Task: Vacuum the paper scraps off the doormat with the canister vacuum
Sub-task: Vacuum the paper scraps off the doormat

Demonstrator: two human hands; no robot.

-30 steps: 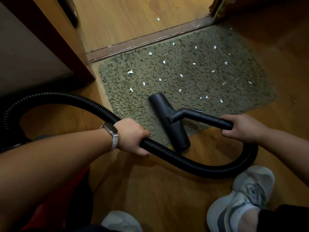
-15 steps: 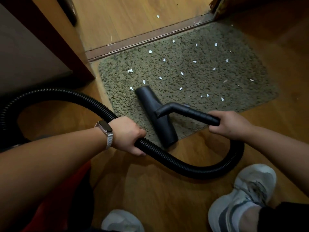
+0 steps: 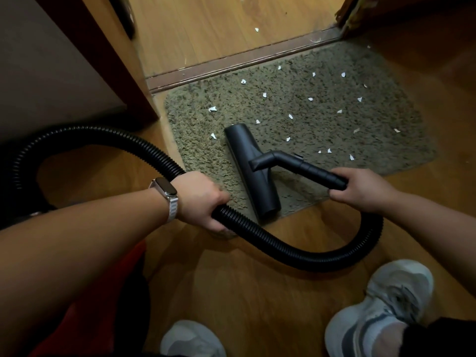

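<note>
Olive doormat [image 3: 360, 140]: shaggy, lying on the wooden floor [image 3: 231, 279], its far edge along a brown threshold strip [image 3: 244, 60].
Paper scraps [image 3: 212, 109]: small white bits scattered over the doormat's far and right parts; one more lies beyond the strip.
Nozzle [image 3: 251, 171]: black floor head resting on the doormat's near-left part, its near end at the doormat's edge.
Right hand [image 3: 360, 189]: fingers wrapped round the black wand [image 3: 309, 171], at the doormat's near edge.
Left hand [image 3: 201, 199]: clamped round the ribbed hose [image 3: 257, 230] over the doormat's near-left corner, watch [image 3: 164, 190] on the wrist, well apart from the other hand.
Hose path: loops over the floor on the doormat's near side, then arcs left into shadow.
Sneakers [image 3: 381, 305]: pale, on the floor nearer than the doormat.
</note>
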